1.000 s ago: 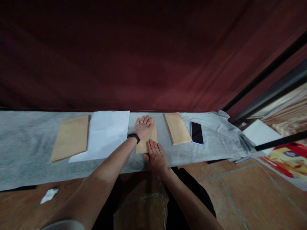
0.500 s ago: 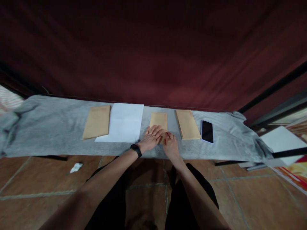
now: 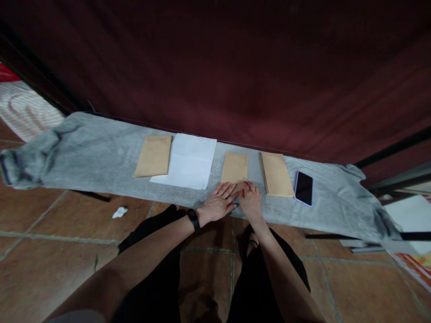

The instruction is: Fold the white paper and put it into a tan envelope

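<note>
A brown paper envelope point(image 3: 235, 167) lies lengthwise on the grey cloth in front of me. My left hand point(image 3: 218, 202) rests flat with fingers stretched out over its near end, a black band around the wrist. Beside it, my right hand point(image 3: 249, 199) has its fingers curled at the envelope's near right corner, where a bit of brown paper shows between the two hands. The right fingertips are partly hidden. To the right lies a stack of brown envelopes point(image 3: 276, 175). On the left, another stack of envelopes point(image 3: 153, 155) overlaps white paper sheets point(image 3: 193, 160).
A phone point(image 3: 304, 188) with a dark screen lies right of the right stack. Grey cloth point(image 3: 97, 152) covers the narrow bench. A dark red curtain-like surface point(image 3: 215, 80) stands behind it. Crumpled white tissue point(image 3: 120, 212) lies on the tiled floor.
My view has tilted, so the bench now slopes down to the right and its things appear shifted right. Both hands stay at the envelope's near end, the left slightly closer to me.
</note>
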`<state>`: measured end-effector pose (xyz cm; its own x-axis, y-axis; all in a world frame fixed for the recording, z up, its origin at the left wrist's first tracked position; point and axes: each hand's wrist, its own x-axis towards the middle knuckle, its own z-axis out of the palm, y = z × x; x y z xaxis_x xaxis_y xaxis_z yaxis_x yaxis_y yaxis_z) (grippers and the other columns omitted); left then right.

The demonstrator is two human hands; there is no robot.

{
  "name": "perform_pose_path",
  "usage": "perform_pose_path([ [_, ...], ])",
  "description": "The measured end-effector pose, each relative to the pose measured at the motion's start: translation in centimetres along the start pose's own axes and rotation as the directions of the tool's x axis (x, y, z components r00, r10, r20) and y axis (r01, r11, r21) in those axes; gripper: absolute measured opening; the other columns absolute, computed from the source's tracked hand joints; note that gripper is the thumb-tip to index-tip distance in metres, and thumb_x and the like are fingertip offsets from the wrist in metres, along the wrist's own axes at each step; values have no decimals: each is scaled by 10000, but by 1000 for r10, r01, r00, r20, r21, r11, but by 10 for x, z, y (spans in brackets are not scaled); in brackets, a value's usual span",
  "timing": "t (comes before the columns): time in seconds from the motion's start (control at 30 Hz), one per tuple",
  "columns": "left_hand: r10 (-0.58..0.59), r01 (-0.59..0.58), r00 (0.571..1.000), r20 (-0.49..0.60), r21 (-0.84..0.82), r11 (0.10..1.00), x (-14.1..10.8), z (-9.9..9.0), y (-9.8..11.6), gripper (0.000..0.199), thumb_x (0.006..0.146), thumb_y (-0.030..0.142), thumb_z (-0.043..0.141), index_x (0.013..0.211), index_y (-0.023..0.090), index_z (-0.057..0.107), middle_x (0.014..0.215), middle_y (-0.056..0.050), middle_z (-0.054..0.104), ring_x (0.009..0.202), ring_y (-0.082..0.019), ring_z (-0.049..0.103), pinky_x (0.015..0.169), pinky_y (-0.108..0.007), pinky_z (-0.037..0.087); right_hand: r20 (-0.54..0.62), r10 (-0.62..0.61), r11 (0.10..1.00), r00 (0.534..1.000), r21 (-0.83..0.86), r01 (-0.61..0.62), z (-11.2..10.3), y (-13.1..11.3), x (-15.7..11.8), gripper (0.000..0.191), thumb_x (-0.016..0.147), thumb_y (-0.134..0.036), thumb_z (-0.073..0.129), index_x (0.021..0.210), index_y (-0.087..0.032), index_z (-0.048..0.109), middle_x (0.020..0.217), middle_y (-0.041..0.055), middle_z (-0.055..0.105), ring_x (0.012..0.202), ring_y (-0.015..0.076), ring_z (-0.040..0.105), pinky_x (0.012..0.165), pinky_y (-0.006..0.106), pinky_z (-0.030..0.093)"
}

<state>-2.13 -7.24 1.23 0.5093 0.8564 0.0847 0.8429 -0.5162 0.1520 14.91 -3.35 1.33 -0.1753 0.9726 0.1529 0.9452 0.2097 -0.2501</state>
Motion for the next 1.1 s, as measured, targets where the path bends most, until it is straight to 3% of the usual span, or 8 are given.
perform_pose_path([
  [0.17,17,-17,1000,13,0,1000,-1,-1,-1,652,1034,568,318,1579,211,313,1687,-114,183,1566,-273,137,1266,-484,93,-73,31,999,997,-32,-34,4,1,-2,437,995,-248,386,1362,-117,584,1328,188,611,1142,320,539,943,434,424],
  [0.5,62,-61,997,54,-19,998,-11,-6,-4,722,1008,616,368,1584,188,285,1678,-149,191,1566,-266,122,1269,-476,84,-69,29,997,997,-65,-33,5,7,-3,465,1005,-291,402,1404,-108,555,1390,194,572,1174,337,516,933,447,435],
  [0.73,55,-54,997,55,-22,998,-21,-5,-8,781,999,620,393,1578,111,269,1669,-185,180,1564,-269,107,1270,-432,134,-87,70,995,994,-68,-76,-1,16,-4,452,993,-242,418,1407,-136,567,1438,174,553,1241,333,504,1014,464,429],
  [0.87,49,-49,998,34,-17,999,-22,0,-8,800,995,631,382,1583,105,251,1666,-186,185,1564,-269,102,1272,-439,132,-109,-81,994,991,65,88,0,11,-8,489,1017,-238,352,1476,-145,497,1520,161,496,1372,293,453,1098,493,401],
  [1.0,53,-53,998,42,6,999,-22,2,-8,820,980,627,425,1560,62,293,1652,-219,214,1561,-285,122,1273,-437,123,49,-307,939,950,176,295,6,-3,-19,539,1068,-363,253,1549,-167,397,1596,112,419,1480,210,365,1199,457,326],
  [1.1,47,-47,998,36,6,999,-23,2,-8,834,975,619,448,1562,50,284,1650,-221,218,1562,-281,119,1277,-429,119,129,-338,938,932,125,323,8,-7,-27,588,1073,-422,252,1578,-130,328,1630,124,347,1521,206,293,1240,447,257],
])
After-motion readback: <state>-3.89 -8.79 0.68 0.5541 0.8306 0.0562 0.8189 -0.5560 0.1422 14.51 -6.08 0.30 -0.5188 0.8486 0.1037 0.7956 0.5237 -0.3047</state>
